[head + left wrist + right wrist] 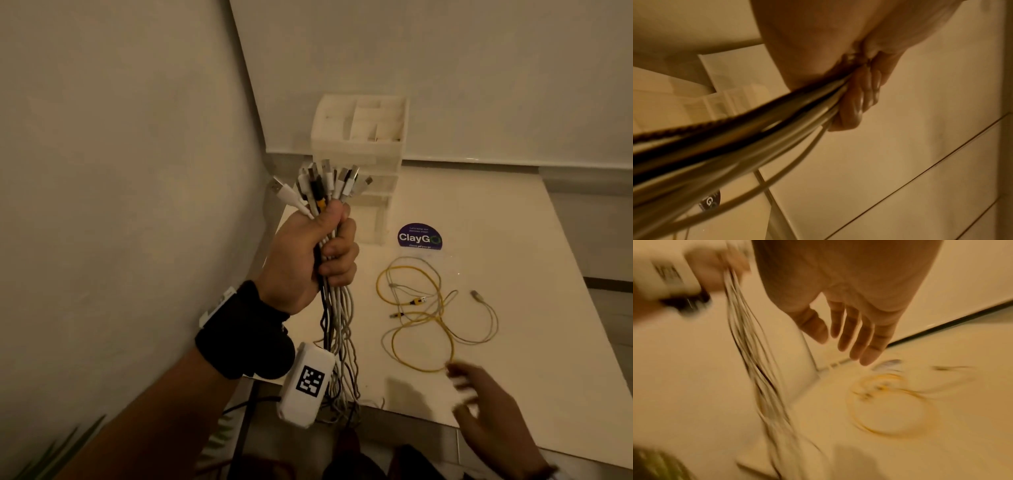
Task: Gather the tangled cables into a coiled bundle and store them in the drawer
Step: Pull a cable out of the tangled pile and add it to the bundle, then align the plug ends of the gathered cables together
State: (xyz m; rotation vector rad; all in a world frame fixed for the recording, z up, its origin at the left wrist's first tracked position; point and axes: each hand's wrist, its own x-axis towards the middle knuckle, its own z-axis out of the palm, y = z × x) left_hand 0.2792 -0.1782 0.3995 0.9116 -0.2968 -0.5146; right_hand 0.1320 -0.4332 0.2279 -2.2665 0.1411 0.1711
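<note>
My left hand (320, 253) is raised in a fist and grips a thick bundle of white, grey and black cables (337, 315) just below their plugs (329, 183). The strands hang down past the table's near edge. The left wrist view shows the same cables (740, 138) running out from under my curled fingers (857, 100). A yellow cable (423, 329) and a thin white cable (484, 318) lie looped and tangled on the table. My right hand (476, 394), blurred, hovers with its fingers (859, 337) spread and empty just short of the yellow loop (890, 408).
A translucent drawer organiser (363, 154) stands at the table's back against the wall, its drawers looking closed. A round purple ClayGo sticker (419, 236) lies in front of it. The white table (531, 274) sits in a wall corner, with green leaves (51, 455) low on the left.
</note>
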